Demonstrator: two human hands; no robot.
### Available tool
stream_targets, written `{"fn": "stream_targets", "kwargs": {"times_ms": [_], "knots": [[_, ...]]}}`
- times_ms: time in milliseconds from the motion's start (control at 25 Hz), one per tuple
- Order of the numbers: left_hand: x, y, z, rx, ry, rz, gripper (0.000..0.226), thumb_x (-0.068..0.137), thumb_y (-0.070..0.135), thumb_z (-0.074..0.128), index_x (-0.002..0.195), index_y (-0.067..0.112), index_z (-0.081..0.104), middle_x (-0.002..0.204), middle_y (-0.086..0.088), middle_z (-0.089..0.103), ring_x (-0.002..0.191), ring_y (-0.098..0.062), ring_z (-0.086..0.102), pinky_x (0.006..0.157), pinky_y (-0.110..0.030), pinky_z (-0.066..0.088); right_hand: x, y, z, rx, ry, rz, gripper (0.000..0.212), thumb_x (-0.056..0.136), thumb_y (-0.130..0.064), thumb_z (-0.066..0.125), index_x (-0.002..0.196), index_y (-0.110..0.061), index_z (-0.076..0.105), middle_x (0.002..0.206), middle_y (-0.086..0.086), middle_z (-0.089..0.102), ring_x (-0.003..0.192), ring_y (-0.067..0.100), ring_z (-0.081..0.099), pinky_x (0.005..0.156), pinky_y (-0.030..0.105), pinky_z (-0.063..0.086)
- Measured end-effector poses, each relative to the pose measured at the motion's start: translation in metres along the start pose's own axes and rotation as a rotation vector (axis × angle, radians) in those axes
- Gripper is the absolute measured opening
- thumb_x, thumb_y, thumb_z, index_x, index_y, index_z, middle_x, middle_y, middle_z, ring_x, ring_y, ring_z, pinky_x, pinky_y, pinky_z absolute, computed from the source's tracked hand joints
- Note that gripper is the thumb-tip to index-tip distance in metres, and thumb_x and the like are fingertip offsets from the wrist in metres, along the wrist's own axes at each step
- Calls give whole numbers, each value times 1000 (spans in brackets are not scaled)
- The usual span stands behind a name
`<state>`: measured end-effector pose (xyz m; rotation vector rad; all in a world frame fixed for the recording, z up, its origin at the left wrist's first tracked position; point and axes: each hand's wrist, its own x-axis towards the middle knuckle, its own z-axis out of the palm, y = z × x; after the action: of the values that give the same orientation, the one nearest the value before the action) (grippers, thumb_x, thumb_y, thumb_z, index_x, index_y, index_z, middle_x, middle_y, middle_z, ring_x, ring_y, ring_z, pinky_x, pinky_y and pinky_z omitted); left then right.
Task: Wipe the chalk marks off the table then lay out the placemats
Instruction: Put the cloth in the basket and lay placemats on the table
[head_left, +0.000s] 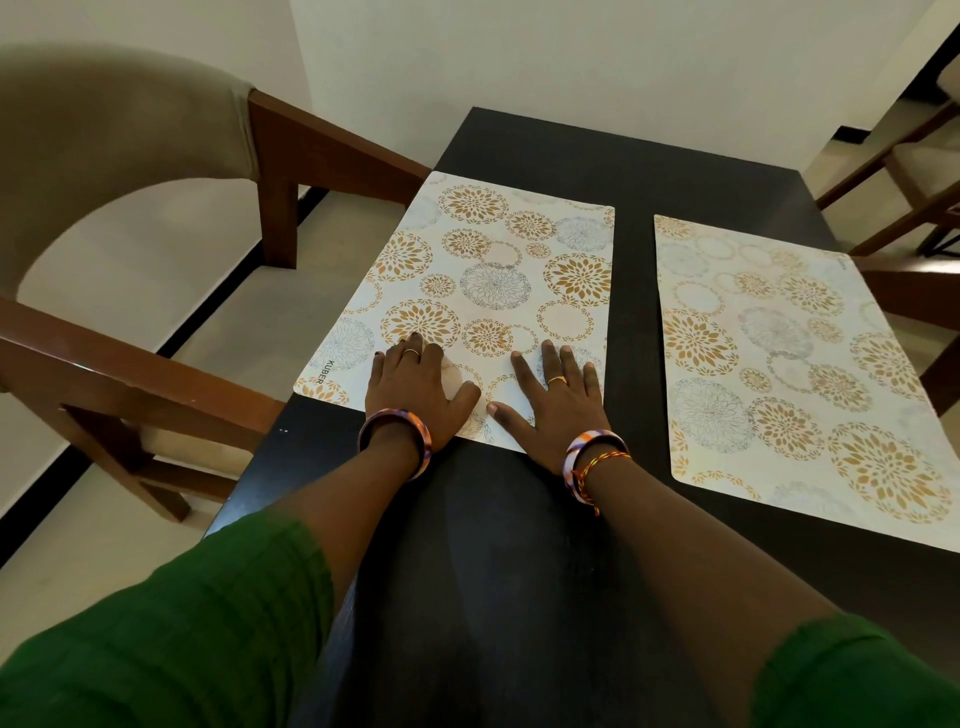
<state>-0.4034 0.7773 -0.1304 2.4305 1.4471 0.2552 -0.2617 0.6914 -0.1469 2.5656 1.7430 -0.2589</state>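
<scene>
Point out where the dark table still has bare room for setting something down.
Bare table runs along the near edge below the left placemat, around the forearms. A narrow strip lies between it and the right placemat, and a band at the far end. The left hand and right hand crowd the left placemat's near edge.

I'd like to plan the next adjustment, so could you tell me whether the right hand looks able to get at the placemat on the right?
Probably yes. The right hand lies flat on the left placemat; only bare dark table separates it from the right placemat.
</scene>
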Motion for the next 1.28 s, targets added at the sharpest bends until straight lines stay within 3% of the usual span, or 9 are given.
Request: {"fn": "stream_targets", "kwargs": {"times_ms": [160, 320, 400, 520, 640, 800, 1040, 1160, 1280], "knots": [[0, 0, 0, -5, -1, 5, 66, 87, 51, 47, 139, 13, 35, 153, -9, 27, 142, -26, 21, 118, -41, 17, -1, -3, 1, 13, 11, 13, 89, 71, -72, 1, 149, -30, -4, 158, 7, -14, 145, 29, -14, 116, 46, -10], [1, -1, 1, -15, 8, 0, 65, 85, 51, 49, 137, 13, 38, 151, -8, 32, 140, -26, 25, 116, -43, 21, -2, -3, 3, 9, 34, 0, 119, 46, -83, -34, 149, -31, -5, 158, 7, -13, 145, 30, -13, 115, 45, -11], [1, -1, 0, -16, 4, -4, 65, 85, 51, 49, 137, 13, 38, 151, -8, 31, 140, -26, 25, 117, -42, 21, -2, -4, 3, 14, 32, 4, 124, 41, -82, -37, 149, -31, -4, 158, 7, -13, 145, 30, -13, 115, 45, -11], [-1, 0, 0, -26, 1, -1, 65, 86, 49, 49, 138, 12, 37, 152, -9, 29, 140, -26, 23, 117, -42, 20, -4, -6, -1, 43, 33, 7, 95, 70, -81, -9, 150, -30, 2, 159, 6, -7, 146, 29, -9, 117, 45, -7], [-1, 0, -2, -32, 4, 10, 66, 86, 49, 49, 139, 12, 36, 152, -9, 28, 141, -26, 22, 117, -41, 18, -12, -10, -9, 51, 104, 24, 67, 92, -61, 27, 147, -23, 23, 157, 7, 18, 145, 28, 13, 117, 42, 11], [-3, -1, -2, -17, 0, 20, 65, 87, 49, 48, 140, 11, 35, 152, -10, 28, 141, -27, 22, 117, -40, 17, -24, -18, -19, -13, 189, 33, 47, 98, -42, 32, 134, -13, 42, 140, 8, 44, 128, 26, 40, 103, 37, 34], [-23, 0, -6, -11, 123, 214, 60, 77, 37, 51, 125, 2, 51, 130, -18, 55, 121, -36, 49, 105, -45, 36, -59, -15, -10, 53, 166, -3, 41, 98, -23, 38, 136, -9, 45, 144, 13, 43, 134, 28, 38, 111, 37, 30], [-52, 11, -2, 49, 119, 362, 52, 68, 28, 57, 112, 0, 61, 111, -19, 67, 104, -37, 62, 92, -47, 49, -89, -6, 0, -17, 255, -77, 32, 72, -16, 72, 103, -7, 70, 106, 16, 70, 100, 32, 67, 86, 41, 53], [-90, 33, 5, 104, 112, 546, 40, 68, 22, 58, 103, 4, 66, 102, -14, 70, 94, -32, 68, 86, -42, 53, -122, 9, 10, -3, 230, -168, 36, 62, -13, 80, 97, -7, 72, 98, 13, 71, 90, 30, 69, 80, 38, 56]]}}
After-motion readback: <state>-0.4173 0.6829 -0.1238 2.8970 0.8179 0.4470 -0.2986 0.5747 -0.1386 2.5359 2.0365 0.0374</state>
